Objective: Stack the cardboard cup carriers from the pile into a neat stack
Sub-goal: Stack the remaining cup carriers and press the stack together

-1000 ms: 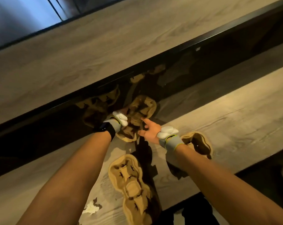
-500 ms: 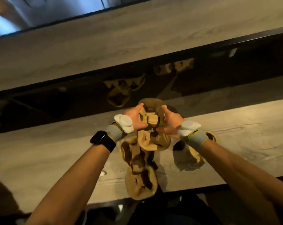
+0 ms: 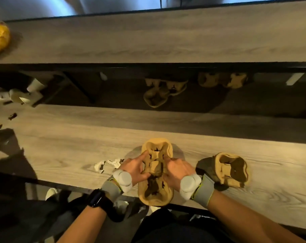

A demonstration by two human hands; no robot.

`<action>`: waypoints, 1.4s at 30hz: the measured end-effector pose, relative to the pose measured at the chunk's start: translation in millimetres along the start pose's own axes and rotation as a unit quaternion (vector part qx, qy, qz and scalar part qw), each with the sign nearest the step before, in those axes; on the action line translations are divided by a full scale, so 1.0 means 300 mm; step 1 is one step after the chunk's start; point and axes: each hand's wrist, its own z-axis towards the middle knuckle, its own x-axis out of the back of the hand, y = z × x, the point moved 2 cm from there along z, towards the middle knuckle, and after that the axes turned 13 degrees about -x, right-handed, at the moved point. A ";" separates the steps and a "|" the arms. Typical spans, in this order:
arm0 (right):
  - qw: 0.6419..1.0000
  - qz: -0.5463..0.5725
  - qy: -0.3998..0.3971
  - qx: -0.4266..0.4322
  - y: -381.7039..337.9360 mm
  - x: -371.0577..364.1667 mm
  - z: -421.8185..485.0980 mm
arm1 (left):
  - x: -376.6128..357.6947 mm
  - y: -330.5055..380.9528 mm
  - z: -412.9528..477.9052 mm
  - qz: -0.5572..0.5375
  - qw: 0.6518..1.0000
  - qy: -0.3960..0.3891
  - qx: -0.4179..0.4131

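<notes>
Fingers (image 3: 143,156) of left hand (image 3: 133,170) and right hand (image 3: 179,171) pinch the cup carrier (image 3: 155,193) lying between them.

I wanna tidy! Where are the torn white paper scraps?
Head view: the torn white paper scraps lie on the wooden table, just left of the left hand.

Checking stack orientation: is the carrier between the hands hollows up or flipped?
Hollows up: the carrier shows open cup wells and slits facing the camera.

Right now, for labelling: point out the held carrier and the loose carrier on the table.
held carrier (image 3: 155,167): head view, on its centre ridge.
loose carrier (image 3: 227,170): head view, on its middle.
</notes>
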 end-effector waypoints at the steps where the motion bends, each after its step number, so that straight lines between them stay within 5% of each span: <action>1: 1.000 -0.020 0.013 -0.005 0.005 -0.011 0.002 | -0.005 -0.007 0.002 -0.009 1.000 -0.002 0.002; 7: 0.996 -0.064 0.065 -0.004 -0.008 -0.016 -0.008 | -0.026 -0.016 0.005 -0.013 1.000 -0.005 -0.006; 27: 0.996 -0.062 -0.029 -0.062 -0.026 -0.036 0.030 | -0.065 -0.138 0.074 0.049 0.995 -0.087 -0.010; 35: 0.988 0.139 -0.041 -0.055 0.038 0.084 0.113 | 0.096 -0.125 0.165 -0.056 0.994 0.033 -0.084; 42: 0.960 0.242 0.007 -0.144 0.055 0.170 0.298 | 0.281 -0.156 0.502 -0.172 0.981 0.084 0.011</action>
